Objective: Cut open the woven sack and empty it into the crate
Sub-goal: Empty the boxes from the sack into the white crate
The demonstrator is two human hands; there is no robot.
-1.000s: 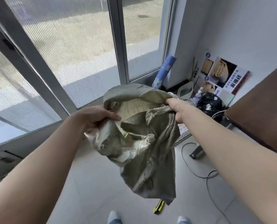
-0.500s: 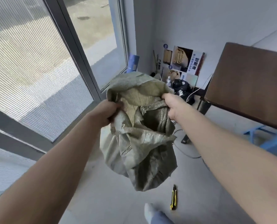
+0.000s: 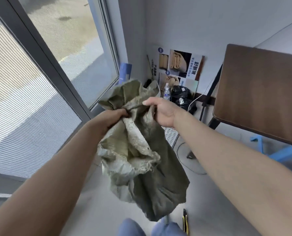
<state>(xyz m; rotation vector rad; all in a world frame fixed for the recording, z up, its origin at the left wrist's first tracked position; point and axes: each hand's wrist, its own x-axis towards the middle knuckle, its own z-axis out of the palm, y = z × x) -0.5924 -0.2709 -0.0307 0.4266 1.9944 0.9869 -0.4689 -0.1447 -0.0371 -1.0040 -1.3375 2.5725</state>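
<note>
A limp, crumpled olive-green woven sack (image 3: 141, 167) hangs in the air in front of me, its frayed cut edge folded over near the middle. My left hand (image 3: 111, 118) grips a bunched fold at its top. My right hand (image 3: 162, 111) pinches the sack's upper edge just to the right, thumb on top. The two hands are close together. A yellow-and-black utility knife (image 3: 185, 222) lies on the floor below the sack, by my feet. No crate is in view.
A brown table (image 3: 261, 92) stands at the right with a blue stool (image 3: 281, 152) under it. The far corner holds a black bag (image 3: 181, 96), a water bottle (image 3: 166, 92) and a poster (image 3: 181, 65). A cable (image 3: 189, 160) loops on the floor. Glass doors (image 3: 39, 74) run along the left.
My hands have drawn closer together, bunching the sack's open mouth shut. My head has turned right, so the table and stool show more.
</note>
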